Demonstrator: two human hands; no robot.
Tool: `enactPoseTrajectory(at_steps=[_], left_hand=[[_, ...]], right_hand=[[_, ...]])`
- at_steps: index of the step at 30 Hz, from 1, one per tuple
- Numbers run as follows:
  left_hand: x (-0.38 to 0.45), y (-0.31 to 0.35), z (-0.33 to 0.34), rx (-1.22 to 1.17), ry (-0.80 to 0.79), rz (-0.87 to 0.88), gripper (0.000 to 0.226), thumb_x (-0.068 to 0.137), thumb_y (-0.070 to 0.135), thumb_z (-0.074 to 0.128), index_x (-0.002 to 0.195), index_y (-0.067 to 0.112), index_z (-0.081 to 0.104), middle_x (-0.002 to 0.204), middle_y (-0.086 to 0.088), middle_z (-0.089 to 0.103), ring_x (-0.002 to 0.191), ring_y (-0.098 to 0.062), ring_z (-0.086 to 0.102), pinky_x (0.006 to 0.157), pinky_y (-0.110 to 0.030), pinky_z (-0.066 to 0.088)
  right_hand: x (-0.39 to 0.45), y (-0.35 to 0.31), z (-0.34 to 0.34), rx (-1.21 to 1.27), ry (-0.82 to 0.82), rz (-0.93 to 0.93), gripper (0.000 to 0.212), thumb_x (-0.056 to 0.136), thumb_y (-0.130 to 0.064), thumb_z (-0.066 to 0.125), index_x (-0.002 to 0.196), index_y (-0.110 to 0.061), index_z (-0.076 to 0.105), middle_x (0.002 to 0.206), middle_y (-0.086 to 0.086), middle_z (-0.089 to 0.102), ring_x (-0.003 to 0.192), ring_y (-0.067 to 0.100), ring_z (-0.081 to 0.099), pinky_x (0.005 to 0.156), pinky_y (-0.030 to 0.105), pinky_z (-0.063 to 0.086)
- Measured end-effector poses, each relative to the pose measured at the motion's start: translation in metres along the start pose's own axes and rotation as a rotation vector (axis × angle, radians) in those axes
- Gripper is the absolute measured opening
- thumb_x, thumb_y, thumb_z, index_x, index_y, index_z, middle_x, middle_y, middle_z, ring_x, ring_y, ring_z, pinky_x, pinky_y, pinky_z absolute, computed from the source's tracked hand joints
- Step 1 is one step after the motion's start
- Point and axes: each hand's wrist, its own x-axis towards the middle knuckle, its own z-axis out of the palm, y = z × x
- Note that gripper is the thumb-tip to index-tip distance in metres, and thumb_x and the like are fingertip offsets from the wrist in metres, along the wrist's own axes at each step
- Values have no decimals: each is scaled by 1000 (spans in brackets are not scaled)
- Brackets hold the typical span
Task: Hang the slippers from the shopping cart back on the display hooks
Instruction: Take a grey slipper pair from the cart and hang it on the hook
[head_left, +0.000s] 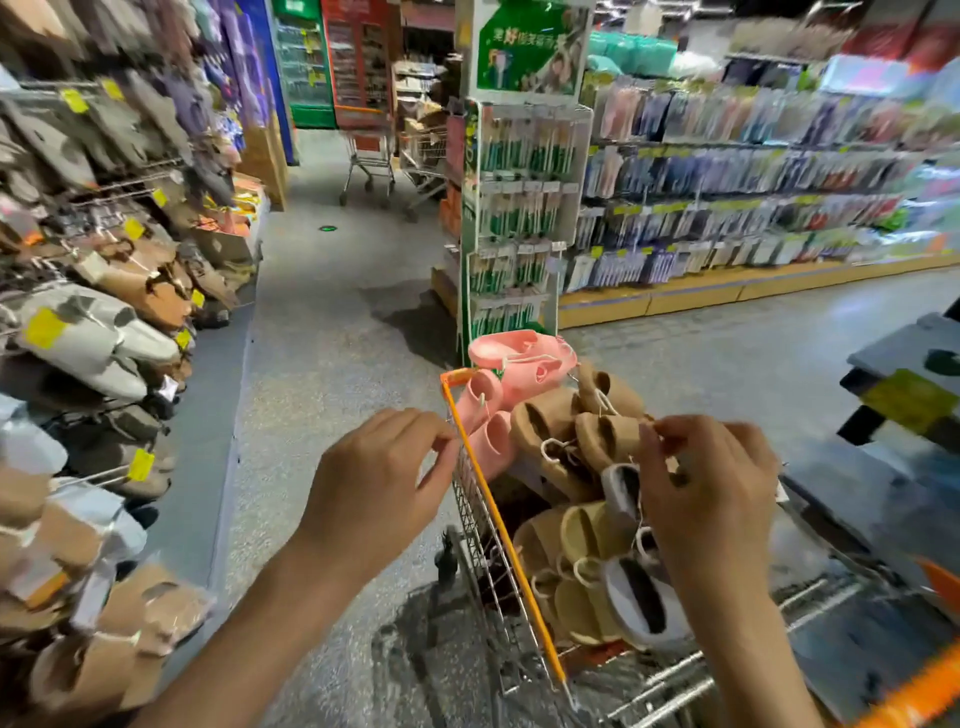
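Observation:
A wire shopping cart with an orange rim (498, 514) stands in front of me, piled with slippers: pink pairs (511, 353) at the far end, tan pairs (550, 421) in the middle, grey-white ones (641, 603) nearest. My right hand (711, 499) hovers over the pile, fingers pinched on a thin white string of a tan pair. My left hand (384, 467) is just left of the cart rim, fingers curled and touching its edge, holding nothing I can make out. The slipper display with hooks (98, 322) runs along the left.
A narrow rack of green-packaged goods (514, 223) stands just beyond the cart. Shelves of hanging packets (753, 197) fill the right side. Two other carts (384, 156) are parked far down the aisle. A dark shelf edge (904, 395) juts in at the right.

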Motion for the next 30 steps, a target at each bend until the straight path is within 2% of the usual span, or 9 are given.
enactPoseTrajectory(at_steps=[5, 10, 14, 16, 19, 22, 25, 27, 30], left_hand=[[52, -18, 28, -132, -4, 75, 24, 84, 29, 48, 77, 15, 66, 69, 2, 66, 62, -15, 62, 53, -26, 52], [105, -5, 77, -292, -64, 220, 22, 83, 26, 49, 74, 14, 64, 66, 1, 64, 62, -17, 61, 54, -27, 46], [132, 13, 124, -445, -157, 354, 21, 82, 28, 49, 72, 17, 63, 65, 3, 63, 63, -17, 62, 57, -31, 51], [144, 22, 141, -514, -201, 438, 22, 82, 30, 48, 72, 17, 63, 64, 4, 63, 59, -14, 61, 57, -23, 50], [162, 34, 161, -617, -247, 572, 16, 82, 28, 53, 75, 17, 62, 66, 3, 63, 59, -12, 61, 60, -18, 44], [182, 39, 184, -691, -285, 667, 11, 74, 14, 74, 76, 16, 63, 66, 3, 64, 58, -12, 61, 70, -20, 41], [199, 47, 213, -699, -392, 759, 13, 74, 14, 75, 78, 17, 63, 67, 3, 64, 59, -12, 60, 59, -16, 46], [207, 58, 232, -688, -466, 798, 8, 78, 17, 72, 81, 17, 64, 73, 2, 65, 65, -16, 62, 59, -24, 51], [212, 79, 259, -650, -591, 844, 14, 89, 22, 59, 100, 14, 63, 97, -3, 65, 91, -21, 59, 76, -29, 48]], right_hand=[[14, 22, 12, -105, 66, 161, 12, 82, -15, 69, 76, -6, 64, 72, 9, 68, 75, 32, 55, 69, 43, 39], [27, 36, 0, -277, 146, 222, 24, 84, -25, 53, 75, -6, 63, 71, 9, 67, 75, 22, 50, 68, 42, 41], [23, 50, -6, -482, 204, 317, 22, 83, -24, 53, 73, -6, 64, 68, 9, 65, 71, 29, 54, 66, 43, 46], [18, 55, -7, -558, 210, 370, 25, 84, -27, 50, 75, -8, 63, 69, 8, 66, 70, 30, 56, 66, 44, 47], [14, 59, -9, -642, 247, 412, 24, 84, -26, 50, 76, -8, 63, 70, 6, 65, 70, 26, 56, 72, 37, 41], [17, 61, 0, -715, 324, 440, 22, 84, -23, 52, 75, -7, 64, 70, 7, 64, 72, 17, 46, 68, 30, 36], [19, 71, 14, -716, 309, 539, 23, 85, -26, 50, 75, -9, 60, 73, 7, 64, 72, 19, 51, 67, 27, 37], [23, 79, 26, -694, 297, 613, 18, 86, -24, 54, 77, -9, 60, 74, 7, 63, 69, 23, 54, 66, 23, 35], [34, 98, 42, -638, 244, 769, 8, 87, -13, 62, 86, -6, 60, 79, 8, 61, 73, 22, 55, 67, 23, 37]])
